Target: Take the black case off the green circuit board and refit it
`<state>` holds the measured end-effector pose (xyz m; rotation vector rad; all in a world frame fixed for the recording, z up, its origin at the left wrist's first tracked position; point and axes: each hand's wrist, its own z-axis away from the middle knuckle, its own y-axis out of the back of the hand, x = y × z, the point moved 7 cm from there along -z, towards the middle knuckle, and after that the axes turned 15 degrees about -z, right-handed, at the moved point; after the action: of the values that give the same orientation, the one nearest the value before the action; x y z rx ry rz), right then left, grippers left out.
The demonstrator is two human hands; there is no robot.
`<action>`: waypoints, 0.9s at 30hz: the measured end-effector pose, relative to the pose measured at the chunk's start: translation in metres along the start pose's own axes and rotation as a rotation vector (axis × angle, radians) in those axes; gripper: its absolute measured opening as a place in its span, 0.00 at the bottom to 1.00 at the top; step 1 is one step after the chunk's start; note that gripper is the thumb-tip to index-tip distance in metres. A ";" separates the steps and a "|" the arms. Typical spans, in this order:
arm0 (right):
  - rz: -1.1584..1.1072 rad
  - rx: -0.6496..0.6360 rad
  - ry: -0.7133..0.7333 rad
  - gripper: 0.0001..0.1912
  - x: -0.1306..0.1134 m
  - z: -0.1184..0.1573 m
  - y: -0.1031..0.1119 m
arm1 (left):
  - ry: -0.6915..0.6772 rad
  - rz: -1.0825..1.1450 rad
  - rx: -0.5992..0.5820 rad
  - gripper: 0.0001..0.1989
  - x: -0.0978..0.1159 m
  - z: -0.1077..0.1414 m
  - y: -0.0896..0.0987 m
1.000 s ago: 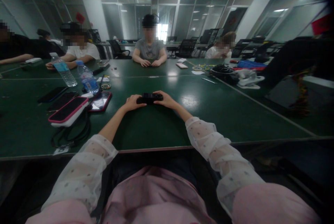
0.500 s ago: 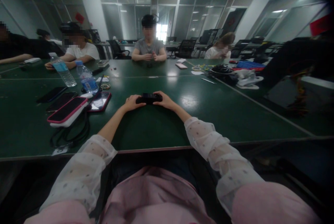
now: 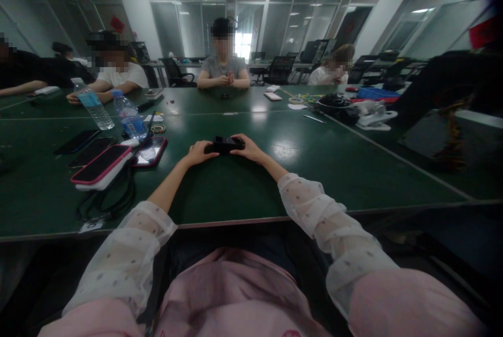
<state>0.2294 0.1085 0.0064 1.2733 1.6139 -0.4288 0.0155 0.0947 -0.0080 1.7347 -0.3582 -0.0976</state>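
Between my two hands is a small black oblong object point(image 3: 225, 144) with a raised part toward its left; its exact kind I cannot make out. It is at or just above the green tabletop point(image 3: 231, 185), straight in front of me. My left hand point(image 3: 198, 152) closes on its left end, thumb along the near side. At the right end, my right hand point(image 3: 249, 148) grips it with the thumb in front and fingers over the back. Part of each end is hidden by the fingers.
Left of my arm lie a pink-edged phone point(image 3: 102, 164), another phone point(image 3: 151, 151), black cables point(image 3: 108, 203) and two water bottles point(image 3: 131, 117). A pen point(image 3: 314, 119) and a black bundle point(image 3: 334, 104) lie to the right. Several people sit around the table, one person point(image 3: 223, 67) directly opposite.
The fingers of my right hand have shifted slightly on the black object, which stays in place between both hands. Across the table, the person's hands have come closer together.
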 end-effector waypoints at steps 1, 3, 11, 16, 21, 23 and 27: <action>0.006 0.003 0.006 0.33 0.000 0.000 0.000 | -0.002 -0.003 0.001 0.31 0.000 0.000 0.000; 0.012 0.006 0.008 0.32 -0.001 -0.001 0.000 | -0.006 -0.006 0.004 0.32 0.000 0.000 0.001; -0.037 0.048 0.000 0.32 -0.006 -0.003 0.003 | 0.007 -0.009 -0.008 0.32 0.000 0.001 0.001; -0.066 0.058 0.011 0.34 -0.009 -0.004 0.006 | -0.011 0.008 -0.002 0.31 0.003 0.003 0.003; -0.091 0.094 0.012 0.36 -0.015 -0.006 0.011 | -0.023 0.000 0.000 0.29 0.002 0.002 0.002; -0.107 0.139 0.020 0.36 -0.016 -0.007 0.016 | -0.029 -0.001 -0.001 0.29 0.001 0.002 0.001; -0.058 0.312 0.014 0.37 -0.011 -0.009 0.037 | -0.040 -0.001 -0.005 0.29 0.001 0.002 0.001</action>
<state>0.2573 0.1241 0.0308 1.4641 1.6426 -0.7319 0.0161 0.0924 -0.0068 1.7302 -0.3861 -0.1345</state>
